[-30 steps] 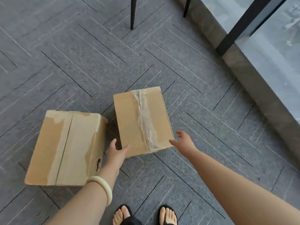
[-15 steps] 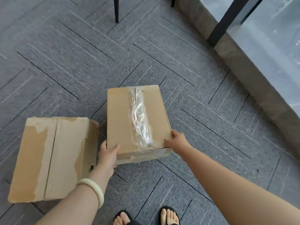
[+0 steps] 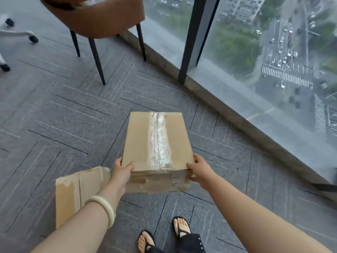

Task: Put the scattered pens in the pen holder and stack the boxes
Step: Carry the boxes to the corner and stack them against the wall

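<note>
Grey carpet (image 3: 54, 125); both hands grip taped cardboard box (image 3: 142, 143).

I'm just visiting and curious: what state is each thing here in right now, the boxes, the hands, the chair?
Taped brown cardboard box: sealed with clear tape, held up off the floor.
Worn brown cardboard box: closed, resting on the grey carpet floor, partly hidden by the left arm.
Left hand: gripping the taped box's near left corner.
Right hand: gripping its near right corner.
Brown chair with black legs: standing upright by the window.
</note>
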